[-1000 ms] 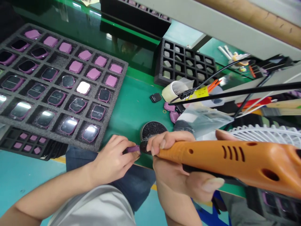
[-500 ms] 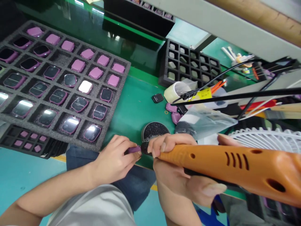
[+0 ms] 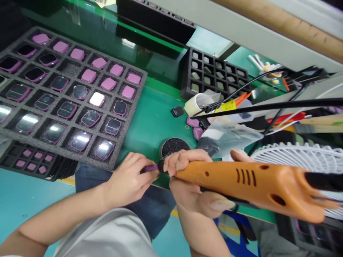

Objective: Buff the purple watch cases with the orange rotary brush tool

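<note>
My left hand (image 3: pixel 132 177) pinches a small purple watch case (image 3: pixel 150 168), mostly hidden behind the fingers. Wrapped around an orange handheld power tool (image 3: pixel 230 176) is my right hand (image 3: pixel 189 184), with the thumb along its underside. The dark tip of the tool (image 3: pixel 161 166) meets the right end of the case; whether it touches cannot be made out exactly. Just beyond both hands stands a round tin (image 3: pixel 162 148) filled with black granules.
At left lies a grey foam tray (image 3: pixel 118 141) holding many purple watch cases. Behind, a black compartment box (image 3: pixel 184 76) stands near a tape roll (image 3: pixel 193 103). Loose purple cases (image 3: pixel 197 133), a plastic bag (image 3: pixel 227 137), black cables (image 3: pixel 257 104) and a white fan guard (image 3: pixel 284 157) crowd the right.
The orange tool has shifted left and its rear end now shows. My right hand has moved slightly left with it. My left hand has barely moved, still holding the case.
</note>
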{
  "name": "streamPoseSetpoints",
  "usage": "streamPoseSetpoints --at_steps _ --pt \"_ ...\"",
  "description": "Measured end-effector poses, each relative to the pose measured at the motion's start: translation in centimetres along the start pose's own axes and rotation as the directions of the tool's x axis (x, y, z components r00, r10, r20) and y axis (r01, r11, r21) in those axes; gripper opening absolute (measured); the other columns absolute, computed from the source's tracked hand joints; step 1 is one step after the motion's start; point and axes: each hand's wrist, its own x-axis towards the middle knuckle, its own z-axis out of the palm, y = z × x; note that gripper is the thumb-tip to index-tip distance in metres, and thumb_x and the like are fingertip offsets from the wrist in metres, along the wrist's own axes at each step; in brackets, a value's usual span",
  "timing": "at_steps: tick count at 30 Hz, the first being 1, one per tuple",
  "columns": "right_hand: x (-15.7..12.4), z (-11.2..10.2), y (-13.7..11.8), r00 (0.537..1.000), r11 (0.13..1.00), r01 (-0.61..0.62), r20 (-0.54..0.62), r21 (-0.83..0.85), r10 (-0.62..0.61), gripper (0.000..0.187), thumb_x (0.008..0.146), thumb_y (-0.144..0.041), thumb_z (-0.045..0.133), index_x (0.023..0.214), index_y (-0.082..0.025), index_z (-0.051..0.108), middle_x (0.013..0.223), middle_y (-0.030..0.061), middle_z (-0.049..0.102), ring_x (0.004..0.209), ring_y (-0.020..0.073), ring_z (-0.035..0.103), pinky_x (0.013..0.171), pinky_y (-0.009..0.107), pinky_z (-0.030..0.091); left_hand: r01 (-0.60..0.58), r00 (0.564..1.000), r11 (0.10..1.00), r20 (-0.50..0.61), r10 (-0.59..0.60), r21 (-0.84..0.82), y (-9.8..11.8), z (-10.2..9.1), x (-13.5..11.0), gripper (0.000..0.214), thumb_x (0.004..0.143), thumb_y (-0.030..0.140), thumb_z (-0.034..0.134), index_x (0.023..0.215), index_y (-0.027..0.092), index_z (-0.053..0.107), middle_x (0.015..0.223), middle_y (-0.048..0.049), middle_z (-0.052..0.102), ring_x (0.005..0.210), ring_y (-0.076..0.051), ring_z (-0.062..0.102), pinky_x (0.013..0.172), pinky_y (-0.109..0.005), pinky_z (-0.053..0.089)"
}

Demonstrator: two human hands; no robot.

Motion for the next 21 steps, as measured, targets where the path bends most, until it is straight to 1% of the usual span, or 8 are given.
streamPoseSetpoints --at_steps 3,4,8,10,12,16,19,21 --pt "0.4 -0.6 -0.1 0.992 0.991 0.127 -0.025 0.037 -0.126 0.062 0.085 -0.084 0.074 0.124 -0.037 0.06 0.077 -0.0057 0.064 0.05 0.0163 0.055 0.049 0.034 0.051 -0.009 1.0 1.0 0.027 0.009 0.011 0.0 -0.2 -0.1 0.016 0.107 0.016 0.068 0.119 0.018 0.078 0.122 -0.0109 0.077 0.11 -0.026 0.065 0.093 -0.044 0.056" --pt "0.8 -1.0 -0.3 0.985 0.985 0.168 -0.032 0.027 -0.167 0.059 0.088 -0.082 0.072 0.125 -0.038 0.062 0.078 -0.0053 0.064 0.049 0.0164 0.056 0.048 0.035 0.053 -0.016 0.998 1.0 0.054 0.015 0.023 0.0 -0.3 -0.1 0.02 0.107 0.014 0.066 0.124 0.017 0.076 0.124 -0.0115 0.076 0.112 -0.027 0.065 0.093 -0.045 0.056" --pt "2.5 -2.8 -0.5 0.947 0.952 0.303 -0.094 -0.048 -0.306 0.053 0.093 -0.078 0.062 0.095 -0.026 0.071 0.07 -0.0035 0.06 0.045 0.0144 0.054 0.043 0.032 0.051 -0.078 0.973 0.993 0.223 0.057 0.09 0.0 -1.0 0.0 0.051 0.096 -0.003 0.058 0.145 0.009 0.065 0.138 -0.016 0.072 0.125 -0.033 0.061 0.102 -0.053 0.055" --pt "3.1 -3.4 -0.3 0.919 0.934 0.356 -0.169 -0.029 -0.356 0.039 0.096 -0.068 0.063 0.102 -0.03 0.071 0.072 -0.0048 0.064 0.043 0.0131 0.052 0.04 0.028 0.049 -0.094 0.96 0.991 0.271 0.066 0.091 0.0 -1.2 0.0 0.061 0.087 -0.008 0.057 0.144 0.011 0.065 0.145 -0.0176 0.068 0.133 -0.035 0.058 0.107 -0.057 0.054" --pt "3.4 -3.8 0.1 0.907 0.931 0.366 -0.218 -0.009 -0.359 0.03 0.097 -0.06 0.064 0.116 -0.036 0.066 0.075 -0.0062 0.069 0.043 0.0137 0.053 0.04 0.028 0.05 -0.084 0.966 0.994 0.25 0.063 0.073 -0.2 -1.1 -0.1 0.058 0.087 -0.009 0.057 0.138 0.016 0.07 0.15 -0.0175 0.063 0.138 -0.037 0.056 0.107 -0.058 0.054" --pt "3.2 -4.0 0.8 0.903 0.934 0.356 -0.246 -0.026 -0.352 0.042 0.097 -0.063 0.063 0.128 -0.036 0.057 0.074 -0.0073 0.07 0.041 0.0149 0.053 0.039 0.029 0.049 -0.04 0.992 0.998 0.119 0.034 0.052 -0.2 -0.7 -0.4 0.043 0.1 -0.003 0.057 0.128 0.025 0.074 0.147 -0.0142 0.061 0.135 -0.033 0.057 0.105 -0.053 0.057" --pt "3.1 -4.0 1.0 0.91 0.944 0.328 -0.256 -0.037 -0.326 0.042 0.095 -0.064 0.064 0.122 -0.033 0.056 0.073 -0.0069 0.069 0.041 0.015 0.053 0.038 0.029 0.049 0.007 0.991 0.997 0.132 -0.016 0.072 0.1 -0.6 -0.4 0.036 0.105 0.005 0.056 0.136 0.018 0.069 0.138 -0.0165 0.065 0.127 -0.032 0.06 0.104 -0.053 0.058" --pt "3.1 -4.0 1.0 0.911 0.948 0.314 -0.265 -0.047 -0.315 0.045 0.094 -0.066 0.067 0.121 -0.032 0.055 0.072 -0.0073 0.069 0.041 0.0153 0.053 0.038 0.03 0.049 0.024 0.986 0.996 0.163 -0.039 0.089 0.4 -0.7 -0.3 0.031 0.108 0.016 0.06 0.138 0.013 0.066 0.134 -0.0184 0.067 0.125 -0.033 0.061 0.104 -0.055 0.058"
